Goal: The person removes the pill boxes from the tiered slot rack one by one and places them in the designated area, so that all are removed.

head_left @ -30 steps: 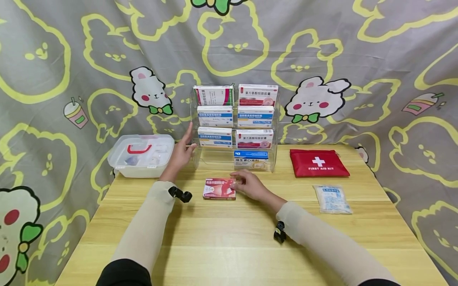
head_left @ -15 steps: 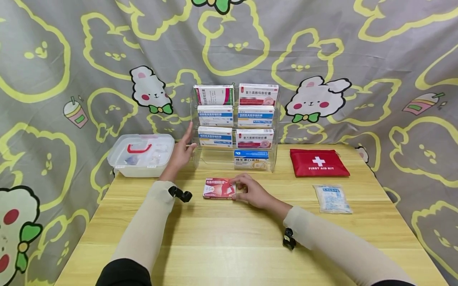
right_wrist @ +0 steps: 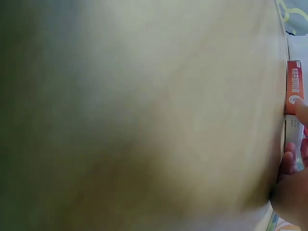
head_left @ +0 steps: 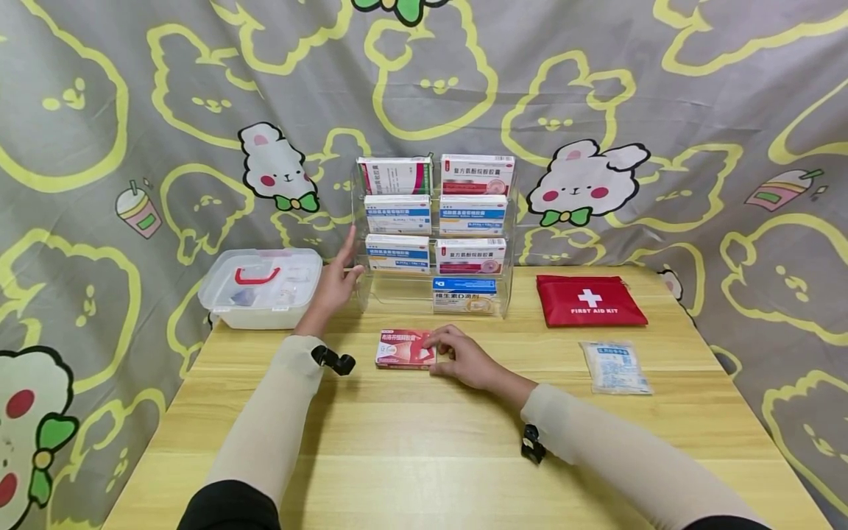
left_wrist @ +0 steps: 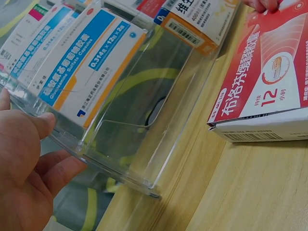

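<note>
Grasping the right end of a red-and-white medicine box with the right hand, with thumb at the near corner and fingers bent over the top face. Having that box face up on the wooden table, just in front of a clear rack. Touching the rack's left side with the left hand, with fingers released and mostly straight, and with the index finger pointing up along the side wall. Facing tiers of upright cartons: at the top, a magenta-and-green carton beside a red-banded carton; below, a pair of blue-and-white cartons; then another blue-and-white carton next to a second red-banded carton; at the bottom right, a blue-topped carton. Working between a lidded plastic case with a red handle, near the left forearm, and a red first-aid pouch well over to the right, with a clear packet printed in blue just nearer. Backed by a grey patterned curtain. Seen from the right wrist, mostly blurred beige, with only a sliver of box and fingers at the edge.
</note>
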A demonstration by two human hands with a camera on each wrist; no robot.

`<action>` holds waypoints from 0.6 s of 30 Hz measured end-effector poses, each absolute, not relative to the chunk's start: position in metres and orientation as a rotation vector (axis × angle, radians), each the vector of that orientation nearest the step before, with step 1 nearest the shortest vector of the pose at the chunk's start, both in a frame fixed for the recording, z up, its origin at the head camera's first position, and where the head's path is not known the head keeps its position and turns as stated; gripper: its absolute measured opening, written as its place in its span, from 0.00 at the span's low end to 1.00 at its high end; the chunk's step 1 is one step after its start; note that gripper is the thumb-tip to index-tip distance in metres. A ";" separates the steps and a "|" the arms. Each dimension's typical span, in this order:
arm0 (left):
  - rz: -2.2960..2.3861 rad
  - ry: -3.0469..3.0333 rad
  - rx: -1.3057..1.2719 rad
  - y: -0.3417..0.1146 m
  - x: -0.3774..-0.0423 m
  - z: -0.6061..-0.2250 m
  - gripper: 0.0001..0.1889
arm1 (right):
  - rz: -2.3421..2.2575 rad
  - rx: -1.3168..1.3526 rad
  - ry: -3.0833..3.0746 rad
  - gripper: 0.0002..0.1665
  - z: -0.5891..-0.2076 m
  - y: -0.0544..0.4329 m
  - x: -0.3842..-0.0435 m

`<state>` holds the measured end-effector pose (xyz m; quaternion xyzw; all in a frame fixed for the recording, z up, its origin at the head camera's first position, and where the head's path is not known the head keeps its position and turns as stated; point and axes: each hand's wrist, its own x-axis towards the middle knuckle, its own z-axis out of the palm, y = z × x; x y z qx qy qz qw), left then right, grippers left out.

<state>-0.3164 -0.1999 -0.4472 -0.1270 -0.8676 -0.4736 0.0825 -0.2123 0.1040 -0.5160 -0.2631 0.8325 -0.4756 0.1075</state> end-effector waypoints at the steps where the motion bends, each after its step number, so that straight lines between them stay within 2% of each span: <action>1: -1.419 -2.591 -0.378 -0.200 -0.317 -0.447 0.45 | -1.395 -0.774 2.454 0.22 -0.516 0.104 -0.213; 18: -1.379 -2.593 -0.397 -0.200 -0.317 -0.449 0.46 | -1.299 -0.750 2.543 0.20 -0.508 0.092 -0.220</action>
